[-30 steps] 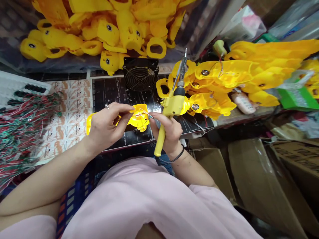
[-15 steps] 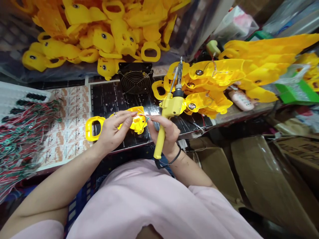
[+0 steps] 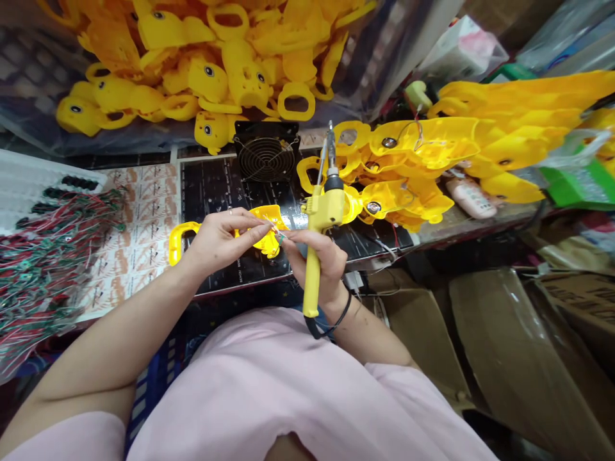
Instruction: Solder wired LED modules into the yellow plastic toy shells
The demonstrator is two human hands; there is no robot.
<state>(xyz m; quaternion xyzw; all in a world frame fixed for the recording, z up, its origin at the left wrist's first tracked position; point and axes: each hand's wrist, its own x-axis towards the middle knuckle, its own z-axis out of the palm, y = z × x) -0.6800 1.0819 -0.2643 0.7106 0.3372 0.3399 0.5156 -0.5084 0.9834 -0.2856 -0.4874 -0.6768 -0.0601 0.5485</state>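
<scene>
My left hand (image 3: pixel 223 238) is closed in a pinch on thin wires (image 3: pixel 273 225), its fingertips almost meeting those of my right hand. Held against my right hand (image 3: pixel 327 266) is a yellow soldering gun (image 3: pixel 323 211), its metal tip pointing up and away from me. The thumb and forefinger of that same hand also pinch a small greenish piece at the wires, too small to name. Just behind and below the fingertips lies an open yellow duck-shaped plastic shell half (image 3: pixel 266 243). Its loop handle (image 3: pixel 177 244) shows left of my left hand, which partly hides the shell.
A black fan (image 3: pixel 266 153) stands at the back of the dark work surface. More yellow shell halves (image 3: pixel 408 198) with speakers and wires lie to the right. Bundled red, green and white wires (image 3: pixel 57 282) fill the left. Yellow shells (image 3: pixel 240 70) are heaped behind; cardboard boxes (image 3: pixel 504 333) stand lower right.
The soldering gun has swung more upright, its tip moving left. My left fingertips have shifted slightly right along the wires. The whole view has moved a little.
</scene>
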